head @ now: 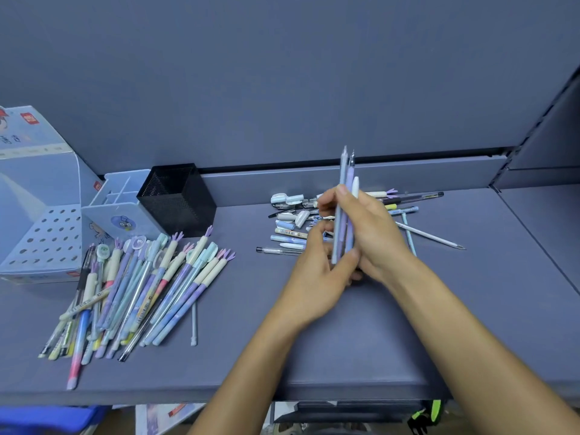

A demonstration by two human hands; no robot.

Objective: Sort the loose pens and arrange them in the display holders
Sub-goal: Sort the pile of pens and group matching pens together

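Grey-blue shelf board [345, 356] runs under both forearms. The left hand [314, 277] curls thumb and fingers round the lower ends of a small bundle of pens [346, 174], which stands upright. The right hand [376, 237] pinches the same bundle higher up, touching the left. Well off to the left hand's left spreads a big pen pile [141, 287]. Just beyond both hands lie loose pens and caps [292, 224]. Farther left and back stand a black mesh holder [177, 199], a pale blue divided holder [122, 196] and a perforated display box [47, 240].
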